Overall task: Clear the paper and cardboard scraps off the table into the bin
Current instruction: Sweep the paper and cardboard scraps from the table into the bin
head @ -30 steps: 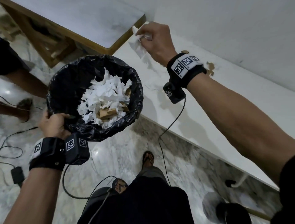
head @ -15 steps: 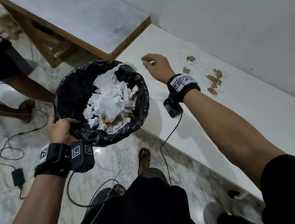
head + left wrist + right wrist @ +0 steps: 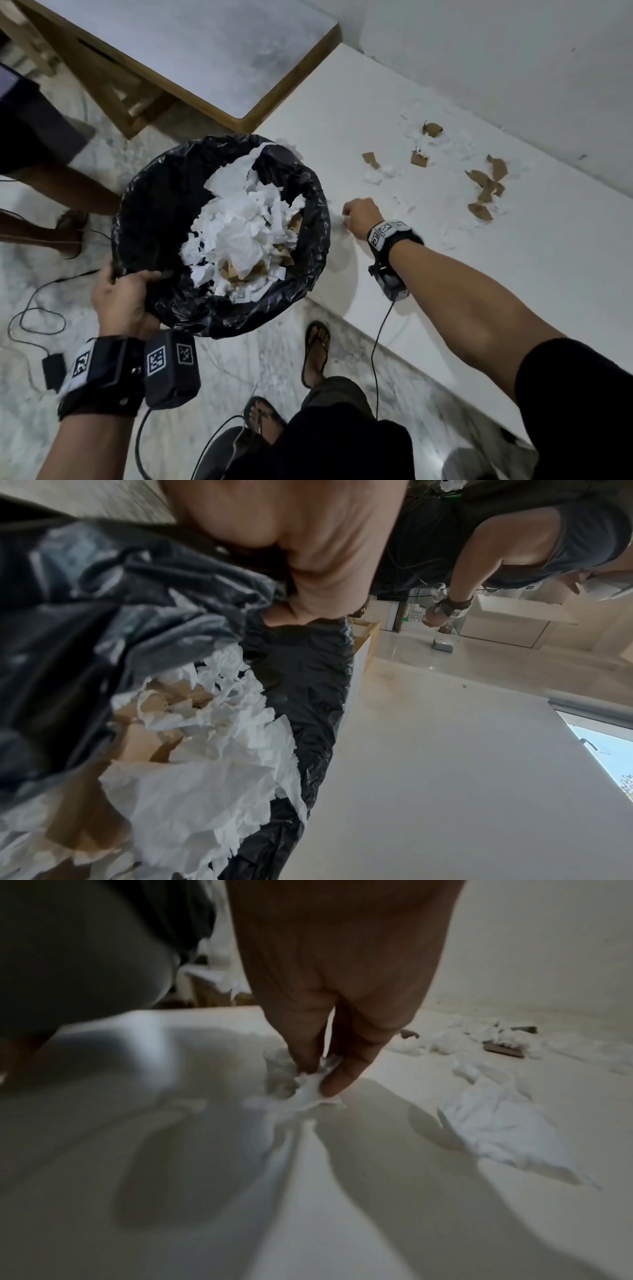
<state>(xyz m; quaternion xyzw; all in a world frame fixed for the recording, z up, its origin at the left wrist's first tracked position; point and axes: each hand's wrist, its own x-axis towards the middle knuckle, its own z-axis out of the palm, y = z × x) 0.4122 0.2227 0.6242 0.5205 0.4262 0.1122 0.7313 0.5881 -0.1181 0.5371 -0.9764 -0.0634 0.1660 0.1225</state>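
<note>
Scraps of white paper (image 3: 239, 236) and brown cardboard heap the black-lined bin (image 3: 154, 212), left hand (image 3: 125, 301) fingers clamped on its rim; beside the bin, right hand (image 3: 361, 217) fingers (image 3: 342, 1080) pinch a crumpled white scrap (image 3: 308, 1088) on the counter (image 3: 548, 274).

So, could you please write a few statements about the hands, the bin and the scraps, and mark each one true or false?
1. The left hand grips the bin by its rim. True.
2. The bin stands on the table. False: it is held up beside the table's edge, above the floor.
3. The right hand pinches a white paper scrap on the table. True.
4. All cardboard pieces are in the bin. False: several cardboard pieces lie on the table.
5. The bin has no liner. False: a black bag lines it.
</note>
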